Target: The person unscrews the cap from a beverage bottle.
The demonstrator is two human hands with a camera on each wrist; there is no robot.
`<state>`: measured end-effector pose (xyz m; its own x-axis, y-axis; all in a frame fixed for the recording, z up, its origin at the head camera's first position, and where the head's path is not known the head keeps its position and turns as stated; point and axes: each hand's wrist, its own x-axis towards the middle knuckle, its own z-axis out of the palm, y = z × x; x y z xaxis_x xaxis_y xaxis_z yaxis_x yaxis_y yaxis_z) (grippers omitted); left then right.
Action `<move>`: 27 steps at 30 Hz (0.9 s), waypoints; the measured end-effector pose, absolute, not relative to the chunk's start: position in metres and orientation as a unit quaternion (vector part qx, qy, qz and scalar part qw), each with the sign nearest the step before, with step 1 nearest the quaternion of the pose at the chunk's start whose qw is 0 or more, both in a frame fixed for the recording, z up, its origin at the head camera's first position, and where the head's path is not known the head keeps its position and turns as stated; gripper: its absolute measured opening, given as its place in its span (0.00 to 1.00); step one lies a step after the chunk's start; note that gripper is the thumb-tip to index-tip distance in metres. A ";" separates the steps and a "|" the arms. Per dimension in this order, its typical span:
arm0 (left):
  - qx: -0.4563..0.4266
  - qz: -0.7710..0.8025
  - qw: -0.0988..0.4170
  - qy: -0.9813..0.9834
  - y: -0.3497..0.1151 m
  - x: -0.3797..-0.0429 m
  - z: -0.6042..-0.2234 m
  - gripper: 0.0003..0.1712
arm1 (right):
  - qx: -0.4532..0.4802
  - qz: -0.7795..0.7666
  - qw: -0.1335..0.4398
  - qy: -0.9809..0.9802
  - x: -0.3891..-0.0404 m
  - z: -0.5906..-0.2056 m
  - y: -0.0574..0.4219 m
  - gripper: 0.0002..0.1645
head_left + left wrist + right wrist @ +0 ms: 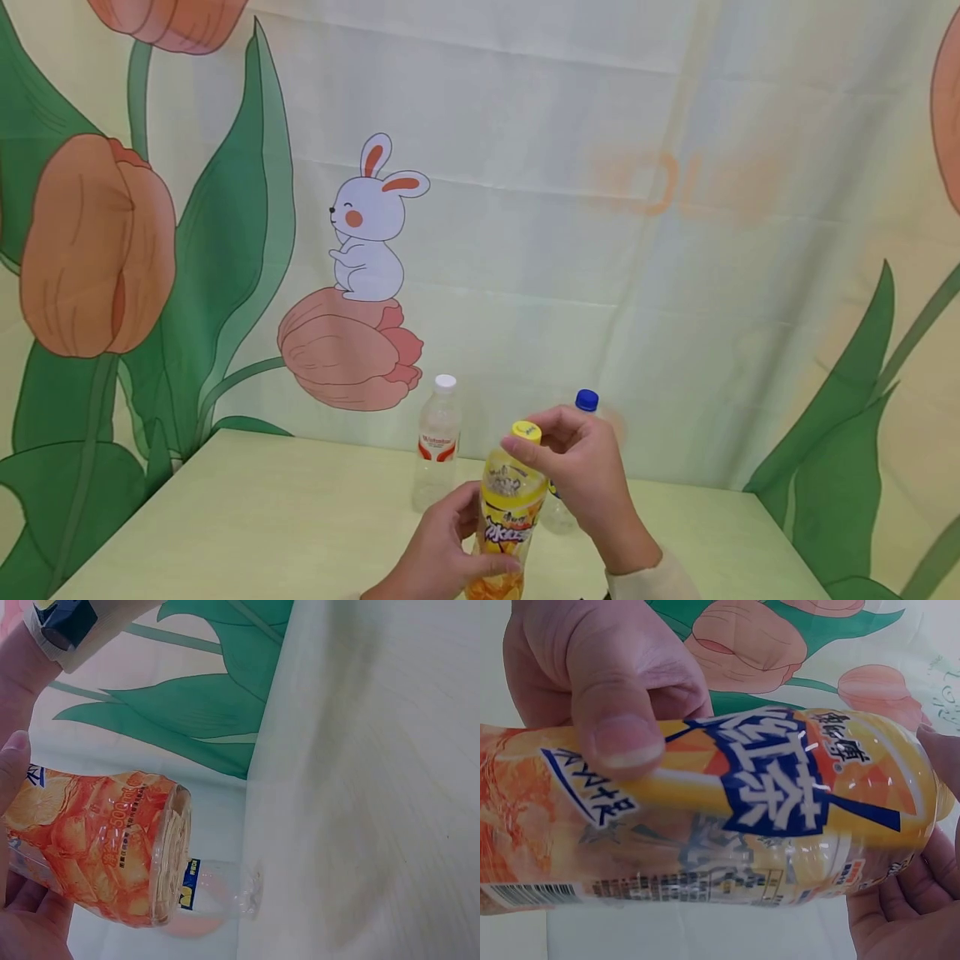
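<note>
A plastic drink bottle (512,512) with an orange and yellow label and a yellow cap (527,431) is held up in front of me, tilted slightly. My left hand (444,542) grips it round the middle, thumb across the label. At the top, my right hand (583,467) pinches the cap between thumb and fingers. In the left wrist view, the base of the orange-labelled bottle (97,844) hangs clear of the tabletop. The right wrist view has the left thumb pressed on the label, and the right fingers (907,900) at the bottle's top end.
A clear bottle with a white cap (437,446) and a red and white label stands on the pale table (262,508), left of the held bottle. Behind my right hand stands another clear bottle with a blue cap (587,400), partly hidden. A tulip-and-rabbit printed curtain (525,250) hangs behind.
</note>
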<state>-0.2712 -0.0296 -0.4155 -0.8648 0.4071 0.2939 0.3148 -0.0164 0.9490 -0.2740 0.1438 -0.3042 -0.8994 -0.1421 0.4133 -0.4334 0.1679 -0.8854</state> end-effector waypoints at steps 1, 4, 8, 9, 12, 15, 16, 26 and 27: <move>0.257 0.665 0.036 0.700 -0.029 -0.271 -0.416 0.38 | 0.191 0.617 0.119 -0.754 -0.273 -0.304 0.144 0.19; 0.253 0.666 0.042 0.701 -0.029 -0.271 -0.415 0.38 | 0.193 0.617 0.124 -0.753 -0.271 -0.303 0.143 0.19; 0.252 0.666 0.048 0.701 -0.029 -0.270 -0.415 0.38 | 0.193 0.617 0.124 -0.753 -0.268 -0.302 0.144 0.18; 0.252 0.666 0.049 0.701 -0.029 -0.270 -0.414 0.38 | 0.194 0.616 0.124 -0.753 -0.268 -0.302 0.144 0.17; 0.254 0.666 0.050 0.700 -0.029 -0.270 -0.414 0.37 | 0.204 0.613 0.117 -0.754 -0.267 -0.301 0.146 0.17; 0.257 0.664 0.046 0.700 -0.030 -0.269 -0.414 0.37 | 0.218 0.612 0.107 -0.753 -0.267 -0.301 0.147 0.17; 0.259 0.663 0.044 0.701 -0.031 -0.268 -0.413 0.37 | 0.222 0.613 0.104 -0.751 -0.267 -0.301 0.148 0.17; 0.261 0.669 0.063 0.694 -0.035 -0.265 -0.412 0.37 | 0.296 0.610 0.049 -0.734 -0.271 -0.301 0.153 0.13; 0.266 0.670 0.065 0.690 -0.035 -0.265 -0.413 0.37 | 0.312 0.605 0.036 -0.732 -0.272 -0.301 0.155 0.12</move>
